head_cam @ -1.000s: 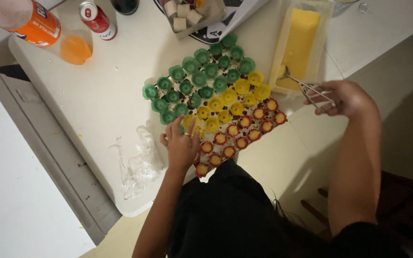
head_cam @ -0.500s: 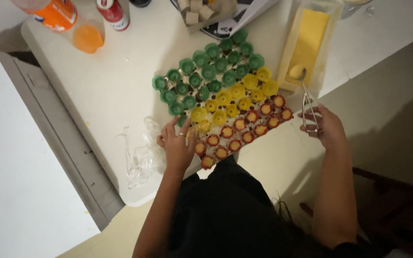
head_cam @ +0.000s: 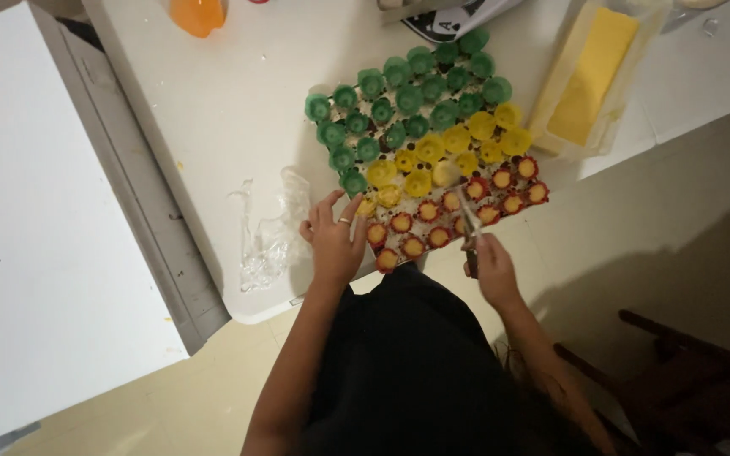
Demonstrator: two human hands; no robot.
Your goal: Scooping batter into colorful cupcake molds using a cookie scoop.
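So the landmark here is the tray of little cups (head_cam: 422, 160), sitting tilted on the white worktop (head_cam: 238, 101) with its near corner right at the worktop's front edge. It's laid out in colour bands: green cups (head_cam: 407, 100) on the far side, yellow cups (head_cam: 454, 139) across the middle, and red-rimmed cups (head_cam: 454, 221) with yellowish filling along the near side.

Going left to right: well to the left of the tray there's a big white surface (head_cam: 35, 219) set beside the worktop. Up at the far-left corner from the tray, an orange cup (head_cam: 198, 14) is cut off by the frame edge. Just left of the tray's near corner lies some crumpled clear plastic wrap (head_cam: 268, 232).

Next, the left hand (head_cam: 335, 241) rests flat at the tray's near-left corner, fingers (head_cam: 329, 205) spread loosely and open, gripping nothing, with the tips against the tray edge by the first red cups. There's a ring on one finger.

The right hand (head_cam: 492, 268) is just off the tray's near edge, closed around the handle of a metal spoon (head_cam: 465, 215). The spoon reaches up over the red rows and its bowl, carrying a pale yellow blob, sits over the tray's yellow band.

To the right of the tray, just beside the yellow and green rows, is a clear long container (head_cam: 589, 80) of yellow stuff.
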